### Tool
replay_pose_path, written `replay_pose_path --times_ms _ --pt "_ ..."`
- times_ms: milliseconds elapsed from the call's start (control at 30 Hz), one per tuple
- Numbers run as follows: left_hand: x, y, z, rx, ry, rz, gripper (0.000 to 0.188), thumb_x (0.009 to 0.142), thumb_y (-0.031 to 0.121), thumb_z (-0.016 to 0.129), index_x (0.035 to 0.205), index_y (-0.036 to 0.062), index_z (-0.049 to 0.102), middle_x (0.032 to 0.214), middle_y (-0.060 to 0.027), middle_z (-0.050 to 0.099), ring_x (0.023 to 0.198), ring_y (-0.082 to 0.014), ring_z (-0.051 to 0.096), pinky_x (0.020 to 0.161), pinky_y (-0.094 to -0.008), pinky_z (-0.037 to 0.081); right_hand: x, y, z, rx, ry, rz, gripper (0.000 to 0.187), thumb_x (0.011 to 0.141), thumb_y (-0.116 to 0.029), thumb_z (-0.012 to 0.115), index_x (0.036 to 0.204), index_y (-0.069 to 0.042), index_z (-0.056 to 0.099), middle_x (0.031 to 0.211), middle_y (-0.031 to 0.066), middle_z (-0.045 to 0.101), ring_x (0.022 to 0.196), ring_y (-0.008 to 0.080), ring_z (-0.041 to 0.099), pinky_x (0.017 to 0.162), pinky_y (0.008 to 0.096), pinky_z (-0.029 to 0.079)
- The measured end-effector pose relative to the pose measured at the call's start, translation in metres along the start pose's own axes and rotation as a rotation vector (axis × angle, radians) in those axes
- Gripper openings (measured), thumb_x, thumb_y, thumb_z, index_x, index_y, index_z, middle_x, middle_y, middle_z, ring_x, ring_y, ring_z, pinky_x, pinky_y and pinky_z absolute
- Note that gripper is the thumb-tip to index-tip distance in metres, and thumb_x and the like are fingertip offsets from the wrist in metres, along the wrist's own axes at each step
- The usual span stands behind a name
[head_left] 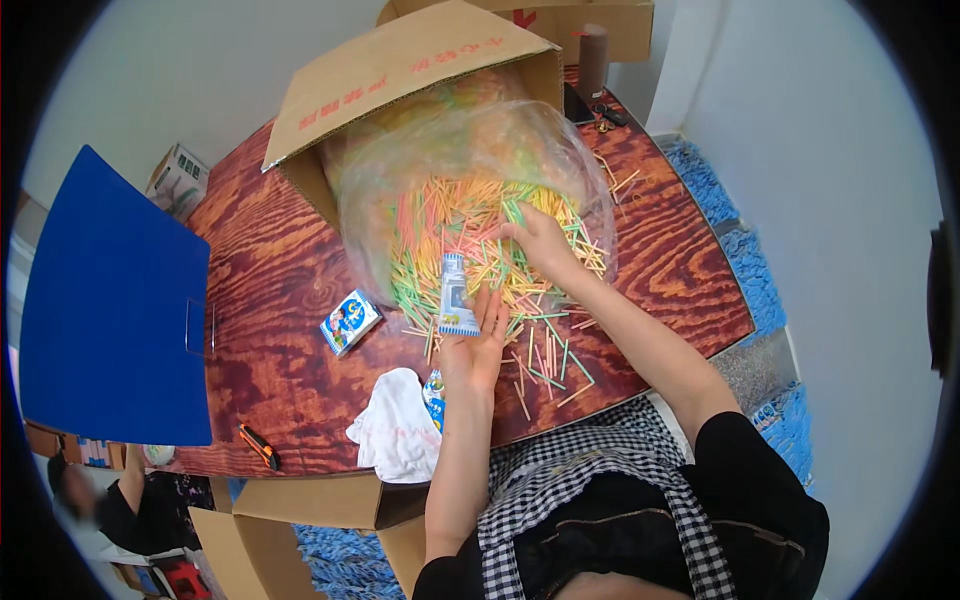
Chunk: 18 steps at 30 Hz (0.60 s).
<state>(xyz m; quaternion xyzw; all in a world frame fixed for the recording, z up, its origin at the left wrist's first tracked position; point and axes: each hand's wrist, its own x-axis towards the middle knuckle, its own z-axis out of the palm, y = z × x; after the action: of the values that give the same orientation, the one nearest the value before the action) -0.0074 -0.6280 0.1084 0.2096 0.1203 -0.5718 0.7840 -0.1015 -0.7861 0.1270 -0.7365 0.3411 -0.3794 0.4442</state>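
My left hand (476, 358) holds a small blue-and-white packet (458, 300) upright, some fingers stretched out beside it. My right hand (540, 242) is at the right side of a heap of thin pastel sticks (455, 215), its fingers closed on a few green ones. Pink, yellow, orange and green sticks spill from a large clear plastic bag (365, 225) lying in the mouth of a tipped cardboard box (415, 70). Several loose sticks (550, 355) lie on the table near my left hand.
A small blue-and-white carton (350, 322), a white cloth (397, 425) and an orange-black box cutter (259, 447) lie on the wood-patterned table (275, 370). A blue panel (120, 310) stands left. An open cardboard box (260, 550) is below the near edge. Another person (140, 505) is at lower left.
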Motion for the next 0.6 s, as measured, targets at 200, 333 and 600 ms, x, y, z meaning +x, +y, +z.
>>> replay_pose_path --times_ms 200,333,600 --pt "0.002 -0.002 -0.004 -0.036 -0.023 -0.025 0.019 0.096 0.014 0.044 0.101 0.0007 0.057 0.136 -0.0209 0.046 0.132 -0.035 0.039 0.109 -0.0509 0.033 0.006 -0.001 -0.008 0.644 -0.098 0.246 0.011 0.094 -0.012 0.052 0.096 -0.002 0.054 0.08 0.008 0.061 0.077 0.0163 0.058 0.072 0.0282 0.047" --pt "0.011 -0.009 0.015 -0.119 -0.02 -0.061 0.021 0.096 0.013 0.043 0.11 0.003 0.055 0.127 -0.016 0.054 0.119 -0.0265 0.05 0.102 -0.043 0.042 -0.034 -0.028 0.022 0.894 -0.048 0.258 0.009 0.093 -0.007 0.051 0.1 -0.002 0.05 0.078 0.0061 0.058 0.074 0.0153 0.059 0.068 0.0272 0.048" --pt "0.005 -0.016 0.019 -0.434 -0.104 -0.169 0.015 0.095 0.013 0.045 0.099 -0.0004 0.052 0.093 -0.0096 0.056 0.073 -0.0139 0.05 0.069 -0.0259 0.049 -0.089 -0.02 0.043 0.767 0.0 0.138 0.021 0.087 0.0 0.054 0.107 0.002 0.051 0.082 0.0046 0.06 0.08 0.0111 0.06 0.079 0.0243 0.048"
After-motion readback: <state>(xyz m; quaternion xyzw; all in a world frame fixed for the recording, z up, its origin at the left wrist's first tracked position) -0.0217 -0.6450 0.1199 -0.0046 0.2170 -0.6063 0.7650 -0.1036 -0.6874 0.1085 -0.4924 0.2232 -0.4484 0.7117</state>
